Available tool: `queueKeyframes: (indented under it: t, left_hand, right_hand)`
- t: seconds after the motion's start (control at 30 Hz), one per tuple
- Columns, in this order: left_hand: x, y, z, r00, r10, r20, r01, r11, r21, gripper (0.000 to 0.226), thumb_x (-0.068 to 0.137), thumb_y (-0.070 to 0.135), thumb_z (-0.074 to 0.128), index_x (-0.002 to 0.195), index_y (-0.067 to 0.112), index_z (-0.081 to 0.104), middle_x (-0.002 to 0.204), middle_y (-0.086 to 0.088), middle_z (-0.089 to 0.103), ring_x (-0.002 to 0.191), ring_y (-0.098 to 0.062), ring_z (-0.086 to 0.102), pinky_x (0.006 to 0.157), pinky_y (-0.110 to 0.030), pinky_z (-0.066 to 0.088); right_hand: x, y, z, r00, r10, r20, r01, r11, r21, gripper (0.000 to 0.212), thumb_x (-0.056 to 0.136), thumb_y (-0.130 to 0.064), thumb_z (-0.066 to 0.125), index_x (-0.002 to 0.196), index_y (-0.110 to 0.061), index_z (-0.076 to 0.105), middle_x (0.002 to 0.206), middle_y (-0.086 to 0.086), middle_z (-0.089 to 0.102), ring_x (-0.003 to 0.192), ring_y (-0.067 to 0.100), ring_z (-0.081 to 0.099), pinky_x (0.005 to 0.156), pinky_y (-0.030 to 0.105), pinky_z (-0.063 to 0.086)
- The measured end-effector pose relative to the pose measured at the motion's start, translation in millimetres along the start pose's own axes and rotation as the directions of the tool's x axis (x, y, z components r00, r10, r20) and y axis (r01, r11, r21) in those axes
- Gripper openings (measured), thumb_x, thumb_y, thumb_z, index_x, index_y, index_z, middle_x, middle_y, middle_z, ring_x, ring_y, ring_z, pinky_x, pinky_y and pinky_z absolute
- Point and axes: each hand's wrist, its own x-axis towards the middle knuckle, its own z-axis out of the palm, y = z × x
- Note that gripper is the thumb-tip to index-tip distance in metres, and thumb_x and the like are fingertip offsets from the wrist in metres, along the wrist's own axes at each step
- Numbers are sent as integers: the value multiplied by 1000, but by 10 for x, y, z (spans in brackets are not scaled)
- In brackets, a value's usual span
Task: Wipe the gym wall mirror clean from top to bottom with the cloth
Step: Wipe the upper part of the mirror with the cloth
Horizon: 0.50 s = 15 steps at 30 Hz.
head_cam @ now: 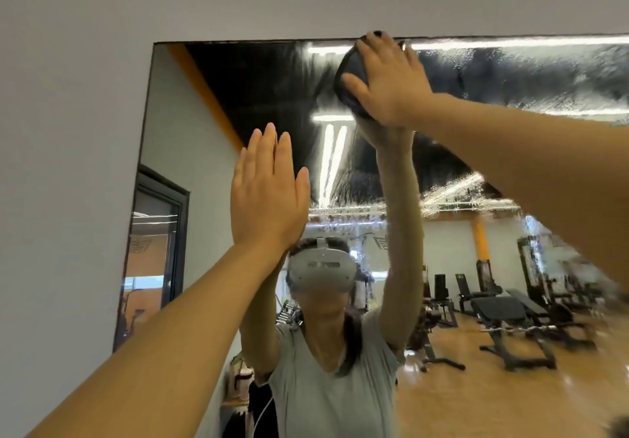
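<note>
Dark cloth pressed flat against the wall mirror at upper centre-right of the frame, just below the mirror's top edge. Right hand spread over the cloth, fingers straight and reaching up to the top edge, thumb lying across the cloth's dark surface; not curled round it, only pressing it to the glass. Dark polish on one nail at the top edge. Right forearm running down to the right side of the frame.

Left hand at centre-left, palm toward the glass, fingers straight and together, holding nothing; contact with the mirror not certain. Left forearm coming up from the lower left corner.

Upper part of the mirror streaked and misted with wet smears, most plainly to the right of the cloth and in a band across the middle. Below that band, clearer reflection: a person in a grey T-shirt wearing a white headset, both arms raised; weight benches on a wooden floor at lower right; a dark-framed doorway at left. Pale grey wall around the mirror at left and above.
</note>
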Motion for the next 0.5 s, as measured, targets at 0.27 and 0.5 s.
queueKeyframes:
  t: [0.27, 0.5]
  left_hand:
    - [7, 0, 17, 1000, 4, -10, -4, 999, 33, 59, 104, 39, 30, 154, 8, 31, 162, -14, 26, 152, -30, 18, 120, -36, 7]
    - [0, -1, 23, 1000, 1, -12, -1, 999, 35, 61, 102, 41, 26, 153, 7, 33, 161, -14, 28, 151, -31, 20, 120, -39, 10]
  right_hand:
    - [-580, -25, 114, 998, -62, -25, 62, 998, 13, 74, 101, -56, 25, 158, -9, 22, 166, 9, 17, 155, 24, 7, 123, 42, 1]
    - [-936, 110, 169, 984, -178, 12, 178, 984, -4, 81, 96, -63, 14, 158, -10, 23, 166, 8, 18, 155, 23, 7, 124, 42, -2]
